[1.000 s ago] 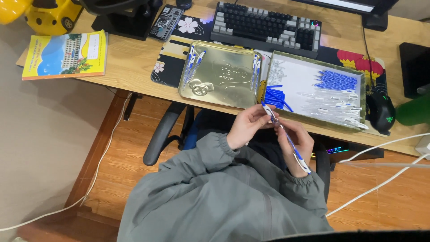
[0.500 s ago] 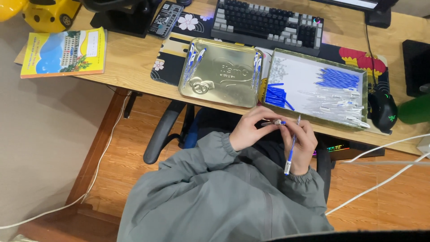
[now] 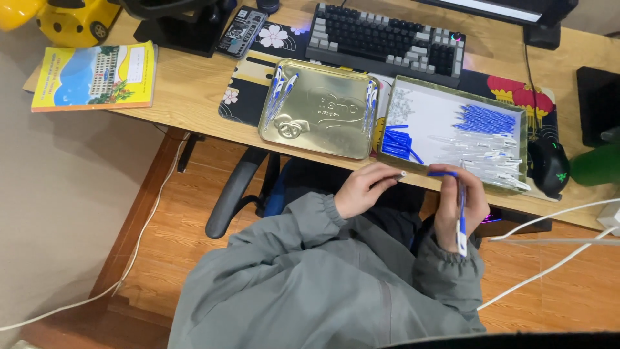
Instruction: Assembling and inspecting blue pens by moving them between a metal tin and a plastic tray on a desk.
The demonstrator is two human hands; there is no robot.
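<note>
My left hand [image 3: 363, 189] pinches a small thin pen part with a pale tip, close to the desk's front edge. Beside it, my right hand [image 3: 456, 205] grips a blue-and-clear pen [image 3: 461, 216] that points down toward my lap. The two hands are a little apart. Just beyond them stands an open tin box [image 3: 516, 113] holding short blue caps [image 3: 395, 142], blue refills [image 3: 485, 119] and clear barrels [image 3: 485, 163]. To its left lies a gold tin lid [image 3: 323, 116] with a few finished pens [image 3: 278, 95] along its edges.
A keyboard [image 3: 387, 40] sits behind the tins and a black mouse [image 3: 549, 165] to their right. A yellow book [image 3: 93, 76] lies at the desk's left end, a green bottle [image 3: 595, 165] at the right. A chair armrest [image 3: 231, 194] and white cables [image 3: 549, 223] are below the desk.
My hands were together on the pen and have drawn apart. The pen has swung to hang downward in my right hand, and my left hand now holds a small part.
</note>
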